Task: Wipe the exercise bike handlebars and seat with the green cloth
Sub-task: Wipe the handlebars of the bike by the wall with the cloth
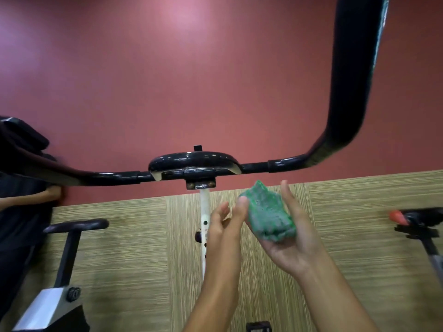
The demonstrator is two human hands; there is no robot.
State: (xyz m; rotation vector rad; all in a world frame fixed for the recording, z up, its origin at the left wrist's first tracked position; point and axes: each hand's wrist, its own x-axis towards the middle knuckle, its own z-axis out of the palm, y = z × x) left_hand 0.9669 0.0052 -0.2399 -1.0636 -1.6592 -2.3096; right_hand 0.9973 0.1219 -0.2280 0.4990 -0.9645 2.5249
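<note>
Green cloth point(269, 213) lies bunched in the right hand point(291, 232), fingers and thumb curled round it, just below the handlebars point(191, 164). Left hand point(225, 226) is just beside it, fingers straight, one fingertip touching the cloth. Behind the handlebars, a red wall point(167, 80).
</note>
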